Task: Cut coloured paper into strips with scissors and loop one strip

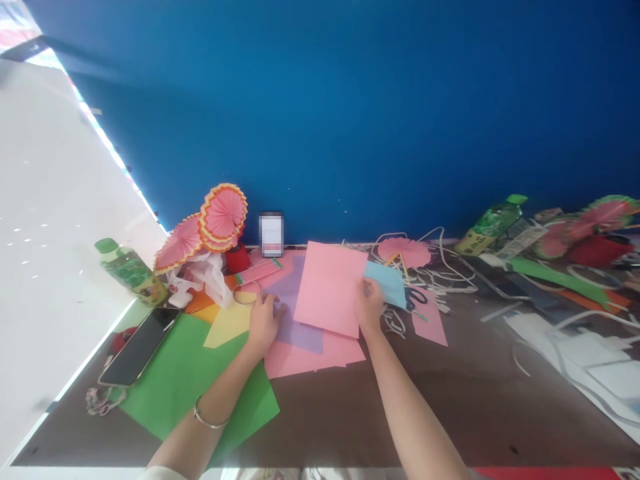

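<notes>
left hand point(263, 322): flat, fingers spread, pressing lilac paper sheet point(295, 313) on the brown table point(400, 400) | right hand point(369, 305): pinching right edge of smooth rectangular pink sheet point(330, 287), lifted atop the pile | pleated paper fans point(210, 223) behind

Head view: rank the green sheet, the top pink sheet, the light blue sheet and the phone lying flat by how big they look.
1. green sheet, partly under the left arm
2. top pink sheet
3. phone
4. light blue sheet, partly hidden by the pink sheet and right hand, so unsure against the phone
</notes>
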Action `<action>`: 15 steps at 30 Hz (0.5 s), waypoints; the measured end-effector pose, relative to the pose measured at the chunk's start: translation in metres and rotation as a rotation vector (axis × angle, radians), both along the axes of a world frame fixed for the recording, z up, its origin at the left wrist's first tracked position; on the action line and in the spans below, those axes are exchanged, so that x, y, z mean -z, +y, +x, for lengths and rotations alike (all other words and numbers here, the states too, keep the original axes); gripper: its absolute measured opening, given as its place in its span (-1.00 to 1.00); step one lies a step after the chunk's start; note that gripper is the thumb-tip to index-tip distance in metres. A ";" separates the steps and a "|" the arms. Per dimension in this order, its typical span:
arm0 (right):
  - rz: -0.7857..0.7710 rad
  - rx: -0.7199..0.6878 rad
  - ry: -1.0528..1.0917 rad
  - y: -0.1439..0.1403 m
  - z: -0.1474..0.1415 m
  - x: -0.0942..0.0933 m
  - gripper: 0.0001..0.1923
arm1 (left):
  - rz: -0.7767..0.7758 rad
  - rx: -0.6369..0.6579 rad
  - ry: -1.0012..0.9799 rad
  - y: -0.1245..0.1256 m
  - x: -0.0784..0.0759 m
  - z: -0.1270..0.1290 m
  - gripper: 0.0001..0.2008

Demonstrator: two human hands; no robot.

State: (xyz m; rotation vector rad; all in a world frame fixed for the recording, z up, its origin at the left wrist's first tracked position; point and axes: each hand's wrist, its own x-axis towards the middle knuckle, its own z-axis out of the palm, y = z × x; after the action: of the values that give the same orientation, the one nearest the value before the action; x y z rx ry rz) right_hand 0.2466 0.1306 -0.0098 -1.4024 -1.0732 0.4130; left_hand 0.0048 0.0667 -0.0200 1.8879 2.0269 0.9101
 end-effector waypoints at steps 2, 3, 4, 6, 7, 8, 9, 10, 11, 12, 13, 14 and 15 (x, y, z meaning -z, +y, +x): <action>-0.002 0.013 0.007 0.001 0.002 0.000 -0.73 | 0.011 0.004 -0.052 -0.002 -0.002 -0.002 -0.83; -0.002 0.019 0.010 0.001 0.003 0.000 -0.72 | 0.016 0.002 -0.053 -0.003 -0.003 -0.002 -0.82; -0.002 0.024 0.012 0.001 0.004 0.000 -0.71 | 0.018 -0.001 -0.029 -0.004 -0.004 -0.003 -0.81; 0.000 0.028 0.015 0.001 0.005 0.000 -0.71 | 0.012 -0.025 0.084 -0.006 -0.007 -0.004 -0.79; 0.001 0.028 0.016 0.001 0.005 0.000 -0.71 | -0.002 -0.037 0.146 -0.007 -0.009 -0.004 -0.78; 0.002 0.029 0.018 0.001 0.004 0.000 -0.70 | -0.018 -0.046 0.195 -0.008 -0.010 -0.004 -0.76; 0.002 0.029 0.019 0.001 0.004 0.000 -0.70 | -0.031 -0.052 0.222 -0.009 -0.011 -0.004 -0.74; 0.003 0.029 0.020 0.000 0.003 -0.001 -0.70 | -0.041 -0.054 0.224 -0.010 -0.011 -0.004 -0.71; 0.004 0.029 0.021 0.000 0.003 -0.001 -0.70 | -0.047 -0.051 0.203 -0.010 -0.011 -0.003 -0.68; 0.005 0.028 0.022 0.000 0.002 -0.001 -0.70 | -0.050 -0.044 0.167 -0.010 -0.011 -0.003 -0.64; 0.007 0.027 0.022 0.000 0.002 -0.001 -0.70 | -0.051 -0.040 0.123 -0.010 -0.011 -0.003 -0.61; 0.008 0.026 0.021 0.000 0.002 -0.002 -0.70 | -0.054 -0.037 0.074 -0.009 -0.010 -0.004 -0.60; 0.008 0.026 0.020 0.000 0.002 -0.002 -0.70 | -0.057 -0.034 0.027 -0.009 -0.009 -0.004 -0.60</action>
State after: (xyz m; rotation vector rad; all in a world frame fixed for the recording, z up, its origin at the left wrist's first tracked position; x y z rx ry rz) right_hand 0.2484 0.1305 -0.0079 -1.4010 -1.0386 0.4029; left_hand 0.0006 0.0581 -0.0109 1.8510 2.0829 0.8299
